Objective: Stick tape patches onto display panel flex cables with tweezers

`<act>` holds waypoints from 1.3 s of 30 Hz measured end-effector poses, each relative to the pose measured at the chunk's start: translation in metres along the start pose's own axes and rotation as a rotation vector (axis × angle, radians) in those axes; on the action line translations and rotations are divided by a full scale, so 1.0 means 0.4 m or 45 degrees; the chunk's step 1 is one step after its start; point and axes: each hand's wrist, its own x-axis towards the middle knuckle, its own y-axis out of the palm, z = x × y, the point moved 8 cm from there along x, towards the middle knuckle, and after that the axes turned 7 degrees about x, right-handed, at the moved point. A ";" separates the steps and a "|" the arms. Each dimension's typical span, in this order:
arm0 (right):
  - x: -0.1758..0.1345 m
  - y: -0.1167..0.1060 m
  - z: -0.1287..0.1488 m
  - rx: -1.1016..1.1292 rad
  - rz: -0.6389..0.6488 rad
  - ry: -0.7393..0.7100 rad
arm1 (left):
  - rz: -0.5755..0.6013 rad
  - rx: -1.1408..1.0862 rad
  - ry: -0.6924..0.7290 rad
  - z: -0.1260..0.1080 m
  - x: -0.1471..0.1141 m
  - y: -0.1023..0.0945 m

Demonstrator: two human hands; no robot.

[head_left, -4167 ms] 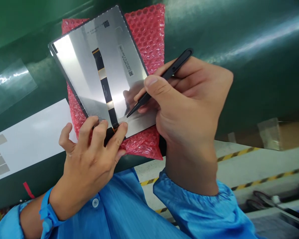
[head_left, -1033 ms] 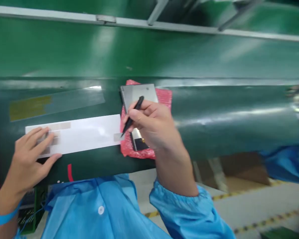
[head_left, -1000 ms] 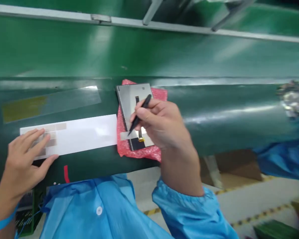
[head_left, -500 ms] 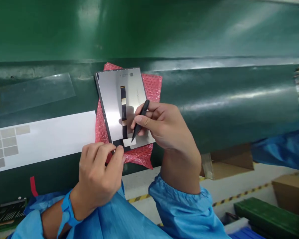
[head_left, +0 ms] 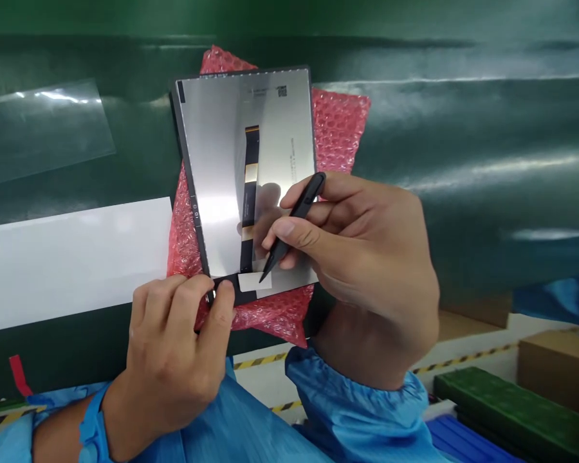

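A display panel (head_left: 280, 141) lies silver back up on pink bubble wrap (head_left: 340, 128). A dark flex cable (head_left: 251, 151) runs down its middle to a small white label (head_left: 248, 282) near the bottom edge. My right hand (head_left: 361, 244) is closed around black tweezers (head_left: 302, 209), held slanted, with the tip at the label. Whether the tip grips the label or just touches it, I cannot tell. My left hand (head_left: 178, 341) pinches the panel's lower left corner between thumb and fingers.
A white sheet with grey patches (head_left: 77, 257) lies left of the panel, and a clear plastic sheet (head_left: 48, 128) farther back. Red tape (head_left: 20, 376) sits near the front edge of the green table (head_left: 463, 244). Cardboard boxes (head_left: 560, 373) stand below right.
The view has come closer, so the panel and hands look larger. The tweezers' tip stays at the white label, and my left hand keeps its hold on the corner.
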 end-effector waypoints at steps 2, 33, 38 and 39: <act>-0.001 0.001 0.001 -0.019 -0.001 0.001 | 0.004 -0.001 0.002 -0.002 0.002 0.001; -0.006 0.003 0.005 -0.085 -0.042 0.033 | 0.019 0.013 0.007 -0.011 -0.001 0.004; -0.005 0.003 0.008 -0.072 -0.065 0.011 | 0.022 0.036 0.008 -0.011 0.002 0.004; -0.005 0.003 0.009 -0.065 -0.069 0.004 | 0.021 0.038 0.007 -0.011 0.002 0.004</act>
